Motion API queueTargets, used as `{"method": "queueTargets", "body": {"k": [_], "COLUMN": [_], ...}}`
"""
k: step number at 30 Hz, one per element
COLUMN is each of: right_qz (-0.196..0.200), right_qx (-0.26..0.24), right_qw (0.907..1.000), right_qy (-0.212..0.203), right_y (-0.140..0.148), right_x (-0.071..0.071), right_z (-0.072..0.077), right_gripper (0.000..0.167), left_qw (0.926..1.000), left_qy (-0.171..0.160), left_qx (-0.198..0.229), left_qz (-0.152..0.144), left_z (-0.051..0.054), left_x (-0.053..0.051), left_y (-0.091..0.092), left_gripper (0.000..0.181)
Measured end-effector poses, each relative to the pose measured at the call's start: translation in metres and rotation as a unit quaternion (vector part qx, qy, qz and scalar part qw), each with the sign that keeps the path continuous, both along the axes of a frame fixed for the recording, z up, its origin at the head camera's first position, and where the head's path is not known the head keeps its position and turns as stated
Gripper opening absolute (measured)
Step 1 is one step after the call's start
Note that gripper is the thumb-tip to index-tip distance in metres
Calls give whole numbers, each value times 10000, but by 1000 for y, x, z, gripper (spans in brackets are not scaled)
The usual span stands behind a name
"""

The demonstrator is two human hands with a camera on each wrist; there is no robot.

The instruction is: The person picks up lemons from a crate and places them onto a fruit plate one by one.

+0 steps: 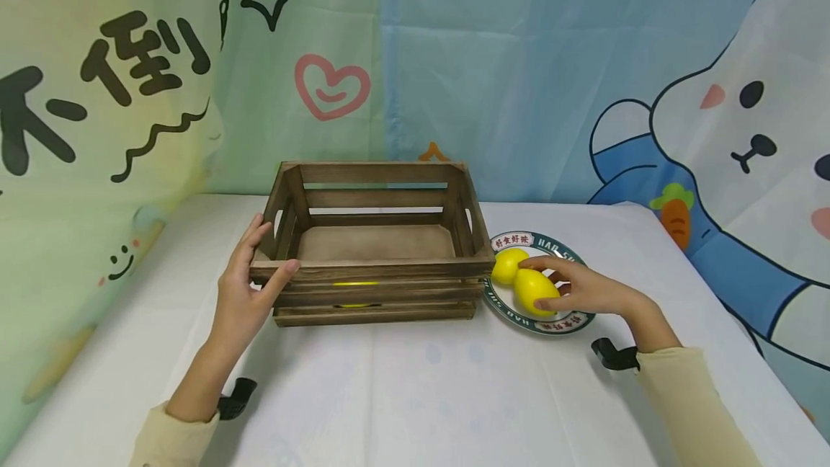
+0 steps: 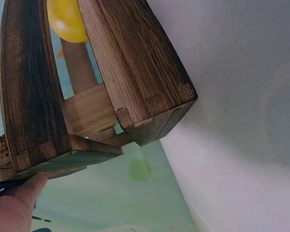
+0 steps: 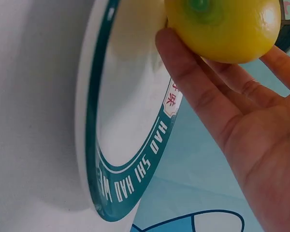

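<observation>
A brown slatted wooden crate [image 1: 389, 271] stands on the table, and the left hand [image 1: 243, 305] grips its front left corner, thumb on the front rail and fingers at the side. Something yellow [image 1: 355, 284] shows through the front slats; the left wrist view shows a rounded yellow thing [image 2: 67, 19] behind them. Right of the crate, the right hand [image 1: 586, 290] pinches a yellow lemon [image 1: 533, 292] over a green-rimmed plate [image 1: 579, 321]. A second lemon [image 1: 509, 265] lies beside it, near the crate. In the right wrist view the fingers surround the held lemon [image 3: 227, 29].
A white cloth [image 1: 415, 395] covers the table. Behind it hangs a printed backdrop [image 1: 519, 92] with a heart, writing and a white cartoon animal. Black straps stick out near both wrists, by the beige sleeves [image 1: 694, 402].
</observation>
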State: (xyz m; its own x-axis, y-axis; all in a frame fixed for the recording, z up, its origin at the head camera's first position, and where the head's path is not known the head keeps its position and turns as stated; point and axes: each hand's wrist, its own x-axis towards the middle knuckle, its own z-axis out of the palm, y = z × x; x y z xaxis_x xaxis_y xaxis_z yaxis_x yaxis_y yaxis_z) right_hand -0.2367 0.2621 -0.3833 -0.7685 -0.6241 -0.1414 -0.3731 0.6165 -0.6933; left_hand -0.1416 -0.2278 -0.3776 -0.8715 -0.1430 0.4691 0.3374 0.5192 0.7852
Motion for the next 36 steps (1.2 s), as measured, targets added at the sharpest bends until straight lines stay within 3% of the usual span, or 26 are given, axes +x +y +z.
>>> {"method": "queueTargets", "body": {"k": [16, 24, 36], "right_qz": [-165, -149, -167], "right_qx": [57, 44, -61], "right_qw": [9998, 9999, 9989], "right_qy": [-76, -6, 439], "right_y": [-2, 0, 0], "right_x": [-1, 0, 2], "right_z": [-7, -3, 9], "right_gripper": [56, 46, 29], "left_qw": [10000, 10000, 10000], "left_qy": [41, 29, -10], "left_qx": [49, 45, 37], "left_qz": [-11, -11, -19], "left_z": [0, 0, 1], "left_x": [-1, 0, 0], "left_y": [0, 0, 1], "left_gripper": [66, 66, 66]}}
